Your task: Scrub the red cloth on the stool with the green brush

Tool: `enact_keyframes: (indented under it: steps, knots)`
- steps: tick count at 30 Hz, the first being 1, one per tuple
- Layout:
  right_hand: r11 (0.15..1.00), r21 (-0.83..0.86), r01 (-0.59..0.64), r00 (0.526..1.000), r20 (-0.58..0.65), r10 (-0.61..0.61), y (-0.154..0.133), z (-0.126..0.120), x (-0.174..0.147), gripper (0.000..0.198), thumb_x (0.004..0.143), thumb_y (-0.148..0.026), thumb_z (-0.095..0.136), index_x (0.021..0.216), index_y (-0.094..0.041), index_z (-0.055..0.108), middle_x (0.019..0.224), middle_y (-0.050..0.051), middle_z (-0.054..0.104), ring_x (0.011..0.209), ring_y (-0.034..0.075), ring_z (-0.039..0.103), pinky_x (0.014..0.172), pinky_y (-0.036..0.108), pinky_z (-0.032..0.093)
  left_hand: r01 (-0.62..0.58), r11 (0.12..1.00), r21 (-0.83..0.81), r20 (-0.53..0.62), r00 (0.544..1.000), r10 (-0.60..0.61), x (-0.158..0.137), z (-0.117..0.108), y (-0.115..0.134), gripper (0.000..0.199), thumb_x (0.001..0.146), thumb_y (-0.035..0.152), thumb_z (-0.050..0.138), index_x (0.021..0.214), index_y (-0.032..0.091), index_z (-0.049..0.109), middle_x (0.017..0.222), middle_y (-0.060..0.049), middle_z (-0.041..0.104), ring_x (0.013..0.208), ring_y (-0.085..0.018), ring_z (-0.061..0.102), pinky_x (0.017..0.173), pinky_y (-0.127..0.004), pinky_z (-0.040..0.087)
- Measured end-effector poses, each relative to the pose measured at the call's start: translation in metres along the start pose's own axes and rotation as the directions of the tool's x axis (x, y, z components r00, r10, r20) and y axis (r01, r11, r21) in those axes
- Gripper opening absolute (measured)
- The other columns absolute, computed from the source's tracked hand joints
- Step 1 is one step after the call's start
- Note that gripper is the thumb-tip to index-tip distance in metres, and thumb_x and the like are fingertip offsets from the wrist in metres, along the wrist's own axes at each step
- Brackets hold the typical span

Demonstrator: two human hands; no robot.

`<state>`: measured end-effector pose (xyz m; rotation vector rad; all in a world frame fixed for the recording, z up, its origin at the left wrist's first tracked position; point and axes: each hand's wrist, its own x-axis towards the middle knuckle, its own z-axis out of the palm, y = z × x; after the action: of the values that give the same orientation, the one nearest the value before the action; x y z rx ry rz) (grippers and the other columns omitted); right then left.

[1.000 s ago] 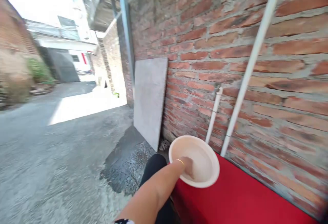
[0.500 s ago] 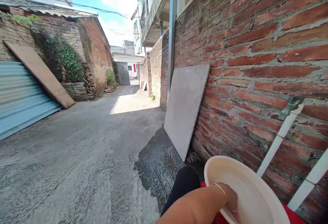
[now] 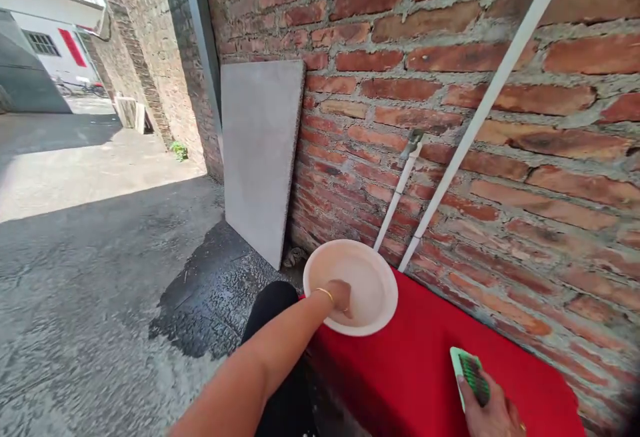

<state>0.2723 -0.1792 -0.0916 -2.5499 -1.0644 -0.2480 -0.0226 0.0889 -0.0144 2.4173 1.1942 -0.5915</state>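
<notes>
A red worktop [image 3: 417,353] runs along a brick wall [image 3: 375,83] in an open-air lane, and the basin [image 3: 375,290] sits at the worktop's far end, beside my bent knee [image 3: 275,317]. Behind the basin rises the wall, its mortar rough and uneven. To the basin's left lies grey concrete ground [image 3: 100,283], with a dark wet patch [image 3: 215,297] nearest it; beyond the basin, further down the lane, the ground turns from shade to bright sun, and a small green plant [image 3: 179,151] grows at the foot of the wall.

I count one basin, pale and round, and one brush [image 3: 473,375], green, to the basin's right and nearer me. Two white pipes stand behind the basin, a short one [image 3: 397,200] and a long one [image 3: 480,130]. One grey slab [image 3: 257,157] leans on the wall beyond the basin, to its left, and one metal post [image 3: 203,30] stands just past the slab.

Both my hands are in view. My left hand [image 3: 340,295] reaches down inside the basin, one gold bracelet [image 3: 325,293] at the wrist; I can't tell whether its fingers hold anything. My right hand [image 3: 490,407] grips the brush over the worktop, bristles facing up towards me.
</notes>
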Motion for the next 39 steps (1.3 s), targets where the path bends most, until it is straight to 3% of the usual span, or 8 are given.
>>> enact_keyframes:
  steps: [5,8,11,16,19,30,33,39]
  knots:
    - [0.979,0.074,0.189,0.976,0.097,-0.195,-0.108,0.014,-0.013,0.05,0.094,-0.05,0.044,0.133,-0.022,0.06,0.113,0.014,0.068,0.1,0.03,0.065,0.086,0.041,0.051,0.01,1.0,0.015,-0.024,1.0,-0.009,0.001,0.004,-0.001,0.085,0.064,0.047,0.084,0.134,0.007,0.06,0.132,-0.024,0.065,0.123,-0.036,0.063,0.103,-0.042,0.052]
    - [0.949,0.066,0.308,0.941,0.128,-0.314,-0.141,0.02,-0.016,0.043,0.095,-0.04,0.049,0.134,-0.027,0.06,0.116,0.011,0.067,0.105,0.027,0.064,0.089,0.039,0.049,0.023,1.0,0.019,-0.014,1.0,-0.023,0.002,0.005,-0.001,0.088,0.064,0.048,0.083,0.137,0.006,0.056,0.137,-0.025,0.062,0.125,-0.036,0.062,0.104,-0.042,0.05]
    - [0.955,0.005,0.297,0.946,0.138,-0.295,-0.123,0.018,-0.011,0.041,0.096,-0.04,0.048,0.133,-0.027,0.061,0.117,0.011,0.067,0.104,0.027,0.064,0.087,0.039,0.049,0.029,1.0,0.004,0.005,1.0,-0.029,0.003,0.004,-0.001,0.089,0.062,0.047,0.084,0.136,0.006,0.058,0.137,-0.026,0.062,0.124,-0.037,0.062,0.104,-0.042,0.05]
    - [0.987,-0.157,0.044,0.999,0.034,-0.039,-0.033,0.006,0.004,0.05,0.097,-0.049,0.043,0.136,-0.022,0.059,0.112,0.015,0.067,0.088,0.03,0.067,0.076,0.042,0.051,0.027,0.999,-0.044,0.007,1.0,-0.026,-0.003,0.0,0.001,0.088,0.062,0.046,0.084,0.137,0.008,0.057,0.14,-0.025,0.059,0.126,-0.037,0.06,0.105,-0.042,0.049]
    - [0.98,-0.187,-0.063,0.998,-0.041,0.057,-0.006,0.0,0.01,0.055,0.097,-0.053,0.04,0.138,-0.02,0.056,0.109,0.017,0.067,0.082,0.031,0.066,0.073,0.043,0.05,0.031,0.999,-0.041,0.023,0.999,-0.031,-0.005,-0.002,0.002,0.089,0.064,0.047,0.083,0.138,0.006,0.056,0.141,-0.026,0.058,0.127,-0.037,0.059,0.106,-0.043,0.049]
    - [0.971,-0.014,0.239,0.956,0.177,-0.232,-0.144,0.02,0.017,0.042,0.098,-0.042,0.045,0.135,-0.026,0.058,0.12,0.011,0.066,0.105,0.026,0.063,0.086,0.037,0.045,0.01,1.0,-0.015,-0.031,0.999,-0.011,-0.003,0.003,-0.001,0.085,0.062,0.047,0.083,0.134,0.009,0.058,0.138,-0.025,0.061,0.125,-0.037,0.061,0.106,-0.042,0.049]
    - [0.97,-0.055,0.236,0.96,0.171,-0.224,-0.133,0.017,0.022,0.042,0.099,-0.041,0.044,0.135,-0.026,0.059,0.119,0.011,0.066,0.103,0.026,0.063,0.086,0.038,0.045,0.01,1.0,-0.013,-0.012,1.0,-0.01,-0.004,0.002,-0.001,0.084,0.063,0.046,0.083,0.134,0.009,0.058,0.138,-0.025,0.061,0.126,-0.036,0.061,0.106,-0.041,0.048]
    - [0.976,-0.216,-0.015,0.999,0.028,0.022,-0.05,0.001,0.031,0.047,0.098,-0.047,0.041,0.135,-0.024,0.058,0.113,0.015,0.067,0.091,0.029,0.066,0.075,0.041,0.049,0.039,0.998,-0.045,-0.019,0.999,-0.039,0.002,0.003,-0.002,0.087,0.056,0.045,0.086,0.132,0.01,0.06,0.138,-0.025,0.061,0.124,-0.037,0.062,0.104,-0.039,0.051]
